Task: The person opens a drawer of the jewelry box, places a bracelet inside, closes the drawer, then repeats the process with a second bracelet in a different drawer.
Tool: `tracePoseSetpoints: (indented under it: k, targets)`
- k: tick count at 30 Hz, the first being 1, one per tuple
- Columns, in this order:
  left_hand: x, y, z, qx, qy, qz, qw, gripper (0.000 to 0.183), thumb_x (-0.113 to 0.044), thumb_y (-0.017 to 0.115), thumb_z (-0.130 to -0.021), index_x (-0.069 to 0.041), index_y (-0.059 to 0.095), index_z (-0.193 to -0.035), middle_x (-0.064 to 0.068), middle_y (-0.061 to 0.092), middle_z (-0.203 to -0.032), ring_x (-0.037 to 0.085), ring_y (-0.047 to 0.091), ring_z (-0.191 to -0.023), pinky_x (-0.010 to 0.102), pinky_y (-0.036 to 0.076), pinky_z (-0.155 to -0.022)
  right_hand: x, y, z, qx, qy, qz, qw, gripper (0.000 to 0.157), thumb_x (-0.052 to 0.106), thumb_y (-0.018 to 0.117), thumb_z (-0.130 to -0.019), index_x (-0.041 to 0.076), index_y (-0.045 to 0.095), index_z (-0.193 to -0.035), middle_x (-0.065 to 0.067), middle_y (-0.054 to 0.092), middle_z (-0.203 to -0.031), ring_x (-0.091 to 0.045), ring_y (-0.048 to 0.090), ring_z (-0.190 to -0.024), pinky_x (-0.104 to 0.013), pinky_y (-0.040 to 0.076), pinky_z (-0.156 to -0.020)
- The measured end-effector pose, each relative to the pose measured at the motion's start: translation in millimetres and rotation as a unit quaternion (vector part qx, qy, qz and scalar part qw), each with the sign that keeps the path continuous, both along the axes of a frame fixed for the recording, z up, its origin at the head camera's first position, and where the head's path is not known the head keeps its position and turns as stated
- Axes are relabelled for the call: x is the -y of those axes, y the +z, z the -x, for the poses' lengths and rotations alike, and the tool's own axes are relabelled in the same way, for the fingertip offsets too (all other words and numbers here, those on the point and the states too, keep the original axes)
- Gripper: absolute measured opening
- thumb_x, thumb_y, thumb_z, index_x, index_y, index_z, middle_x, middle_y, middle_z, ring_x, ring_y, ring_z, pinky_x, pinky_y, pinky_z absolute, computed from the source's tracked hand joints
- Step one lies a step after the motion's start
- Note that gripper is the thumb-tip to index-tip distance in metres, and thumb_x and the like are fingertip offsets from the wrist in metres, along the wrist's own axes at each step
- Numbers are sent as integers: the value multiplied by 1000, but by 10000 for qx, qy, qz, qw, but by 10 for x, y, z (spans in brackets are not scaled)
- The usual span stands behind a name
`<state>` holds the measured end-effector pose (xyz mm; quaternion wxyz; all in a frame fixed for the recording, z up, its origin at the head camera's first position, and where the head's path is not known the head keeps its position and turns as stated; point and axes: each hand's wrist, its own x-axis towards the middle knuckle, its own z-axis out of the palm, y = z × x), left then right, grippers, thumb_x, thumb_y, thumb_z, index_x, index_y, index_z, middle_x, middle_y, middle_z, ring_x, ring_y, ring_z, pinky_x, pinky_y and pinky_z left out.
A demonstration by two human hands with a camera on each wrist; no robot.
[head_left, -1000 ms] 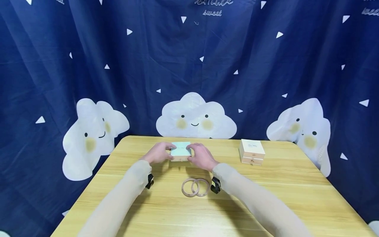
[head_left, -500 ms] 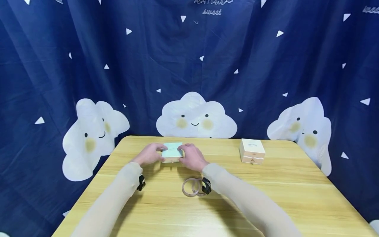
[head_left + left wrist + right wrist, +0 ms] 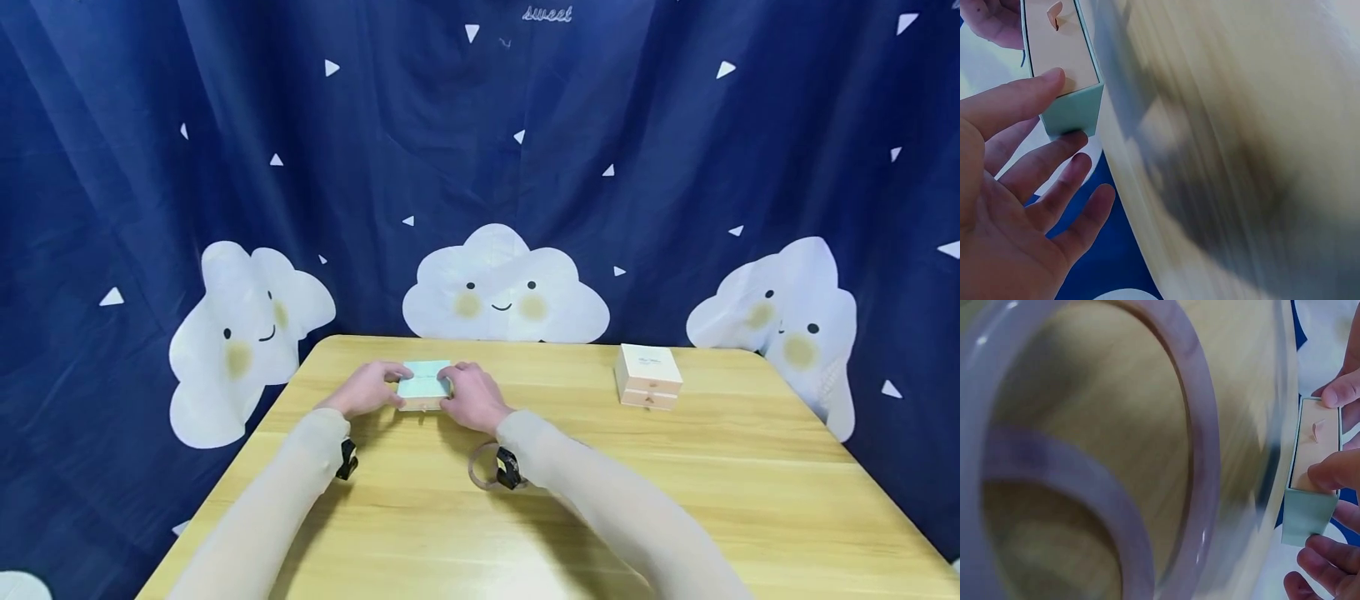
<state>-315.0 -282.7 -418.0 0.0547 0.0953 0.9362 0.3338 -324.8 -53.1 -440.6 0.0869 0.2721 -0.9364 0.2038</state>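
Both hands hold a small mint-green box (image 3: 424,380), one at each end. It has a peach drawer front (image 3: 1063,53) with a little pull tab (image 3: 1055,15). My left hand (image 3: 367,390) pinches the left end, its thumb on the drawer front and a finger at the green side; the other fingers spread loosely in the left wrist view. At the opposite end, my right hand (image 3: 477,398) grips with thumb in front and fingertips over the top edge. Two pale purple bangles (image 3: 1205,425) overlap on the table, partly covered by my right forearm in the head view.
A closed white-and-peach box (image 3: 649,375) stands at the right rear of the wooden table (image 3: 420,533). Behind the table's far edge hangs a dark blue curtain (image 3: 360,167) with white clouds. Both wrists carry a black device (image 3: 347,459).
Both hands have shifted left together with the mint-green box. My right forearm now covers more of the bangles. The head view has tilted slightly downward.
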Motion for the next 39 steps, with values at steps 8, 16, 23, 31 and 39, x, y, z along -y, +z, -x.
tracePoseSetpoints:
  k: [8,16,23,31,39]
  targets:
    - [80,29,0,39,37,25,10000,53,-8,78,-82,-11,65,-133,22,57,-142,40,49,-136,54,39,-111,122,-34,61,-93,-1,-107,9999,45,25,78,-84,17,67,-128,-5,68,-120,-21,62,-107,-35,53,-88]
    - [176,-18,-3,142,152,-77,9998,53,-3,77,-82,-10,64,-133,22,55,-145,40,47,-138,54,39,-112,248,-57,58,-188,84,-244,9995,45,25,78,-84,16,68,-127,-6,69,-120,-21,62,-105,-36,53,-88]
    - [244,-51,8,149,141,-98,9997,52,-3,78,-81,-8,64,-131,26,54,-143,42,48,-137,54,39,-112,343,-52,51,-294,19,-463,9985,42,28,77,-86,17,68,-126,-4,69,-115,-19,61,-101,-33,53,-82]
    - [313,-94,11,193,178,-67,9996,53,0,78,-80,-8,64,-131,26,54,-144,42,48,-137,54,40,-111,418,-89,44,-252,27,-574,9980,41,28,78,-85,18,69,-124,-1,68,-104,-16,58,-91,-29,50,-72]
    - [343,-119,-7,281,267,-94,9992,55,3,77,-79,-6,63,-132,26,54,-144,41,47,-137,53,40,-112,487,-107,21,-185,1,-667,9976,39,28,77,-85,18,70,-123,-1,67,-102,-16,57,-90,-29,50,-68]
